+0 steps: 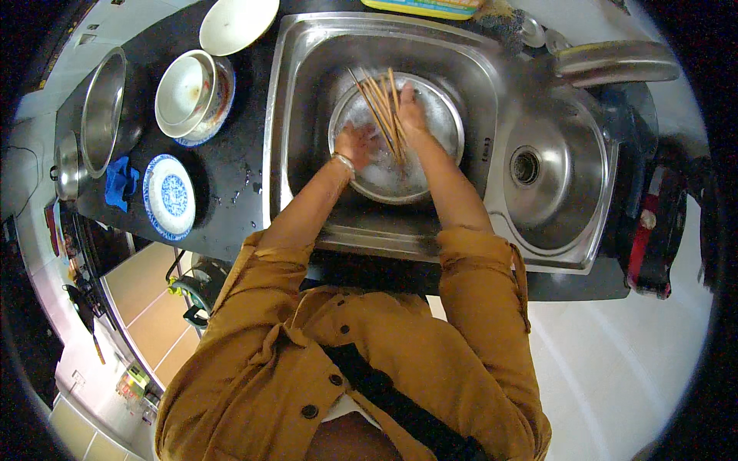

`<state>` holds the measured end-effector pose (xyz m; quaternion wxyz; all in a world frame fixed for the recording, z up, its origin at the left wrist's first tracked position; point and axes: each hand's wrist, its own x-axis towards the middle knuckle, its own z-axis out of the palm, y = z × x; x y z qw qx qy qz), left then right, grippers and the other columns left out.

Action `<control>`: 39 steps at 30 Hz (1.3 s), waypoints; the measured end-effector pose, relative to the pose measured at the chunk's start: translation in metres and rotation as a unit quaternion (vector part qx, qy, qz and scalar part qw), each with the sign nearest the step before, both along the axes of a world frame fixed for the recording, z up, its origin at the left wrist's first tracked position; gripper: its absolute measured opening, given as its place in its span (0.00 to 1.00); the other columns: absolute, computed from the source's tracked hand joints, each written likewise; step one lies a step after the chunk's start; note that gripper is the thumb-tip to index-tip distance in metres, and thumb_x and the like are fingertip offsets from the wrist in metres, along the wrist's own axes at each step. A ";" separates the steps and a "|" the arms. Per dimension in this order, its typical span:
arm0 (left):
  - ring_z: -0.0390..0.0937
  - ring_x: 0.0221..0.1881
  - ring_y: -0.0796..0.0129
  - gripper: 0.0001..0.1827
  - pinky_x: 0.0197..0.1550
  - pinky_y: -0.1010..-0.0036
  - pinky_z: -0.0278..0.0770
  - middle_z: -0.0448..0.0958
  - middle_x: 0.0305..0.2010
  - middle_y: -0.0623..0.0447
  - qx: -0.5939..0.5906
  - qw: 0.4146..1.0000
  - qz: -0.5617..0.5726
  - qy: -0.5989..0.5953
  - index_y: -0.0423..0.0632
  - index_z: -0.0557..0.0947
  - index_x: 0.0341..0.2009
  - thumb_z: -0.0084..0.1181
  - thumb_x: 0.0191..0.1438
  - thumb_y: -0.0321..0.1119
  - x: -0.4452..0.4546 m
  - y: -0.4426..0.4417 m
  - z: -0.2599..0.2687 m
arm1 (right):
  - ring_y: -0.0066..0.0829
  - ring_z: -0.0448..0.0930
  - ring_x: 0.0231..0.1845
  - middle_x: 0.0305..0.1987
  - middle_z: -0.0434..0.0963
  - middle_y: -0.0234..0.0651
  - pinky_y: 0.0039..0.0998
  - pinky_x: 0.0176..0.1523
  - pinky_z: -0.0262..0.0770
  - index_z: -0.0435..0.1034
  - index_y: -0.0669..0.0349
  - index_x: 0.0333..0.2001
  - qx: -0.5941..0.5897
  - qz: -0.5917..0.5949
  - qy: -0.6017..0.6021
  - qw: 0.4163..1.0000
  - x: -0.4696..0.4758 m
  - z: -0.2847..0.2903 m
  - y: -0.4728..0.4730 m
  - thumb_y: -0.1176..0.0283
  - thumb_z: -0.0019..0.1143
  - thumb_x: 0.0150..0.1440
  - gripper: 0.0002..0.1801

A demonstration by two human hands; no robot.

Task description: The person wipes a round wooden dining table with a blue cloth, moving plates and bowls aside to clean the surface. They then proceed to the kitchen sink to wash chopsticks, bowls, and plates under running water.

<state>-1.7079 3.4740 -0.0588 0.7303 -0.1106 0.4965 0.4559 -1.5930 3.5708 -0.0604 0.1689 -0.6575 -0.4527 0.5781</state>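
Note:
A round stainless steel basin (452,124) stands in the large bowl of the sink, with water and foam inside it. Several thin wooden chopsticks (380,106) lie fanned out across the basin; one looks darker, and their upper ends reach past its far rim. My right hand (411,112) is over the basin's right half, right against the chopsticks with its fingers pointing away from me. On the left side of the basin is my left hand (354,143), blurred, with a bracelet at the wrist. Whether either hand grips the chopsticks is unclear.
Left of the stainless steel sink (275,132) are stacked bowls (184,95), a white bowl (239,26), a blue-patterned plate (170,196), a blue cloth (121,183) and a metal bowl (104,112). The faucet (617,62) reaches over the small right bowl (553,190).

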 end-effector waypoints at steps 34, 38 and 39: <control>0.71 0.38 0.64 0.21 0.40 0.66 0.69 0.74 0.37 0.52 0.194 0.976 0.087 -0.045 0.47 0.70 0.44 0.41 0.55 0.50 0.031 0.010 0.048 | 0.45 0.57 0.60 0.58 0.59 0.51 0.38 0.61 0.50 0.55 0.67 0.55 -0.029 -0.052 0.081 0.995 -0.029 0.033 -0.047 0.38 0.12 0.53 0.45; 0.71 0.34 0.69 0.16 0.38 0.74 0.69 0.73 0.34 0.53 0.245 0.940 0.020 0.235 0.47 0.70 0.43 0.45 0.55 0.43 0.025 0.016 0.049 | 0.30 0.70 0.43 0.40 0.72 0.39 0.32 0.49 0.64 0.65 0.64 0.47 -0.057 -0.093 0.287 0.952 -0.023 0.061 -0.057 0.48 0.31 0.57 0.30; 0.68 0.31 0.72 0.11 0.35 0.76 0.68 0.71 0.30 0.55 0.236 0.917 -0.028 0.320 0.47 0.70 0.39 0.45 0.55 0.40 0.020 0.014 0.055 | 0.23 0.70 0.37 0.35 0.72 0.35 0.28 0.44 0.66 0.64 0.63 0.47 -0.032 -0.089 0.293 0.951 -0.018 0.061 -0.061 0.56 0.38 0.57 0.22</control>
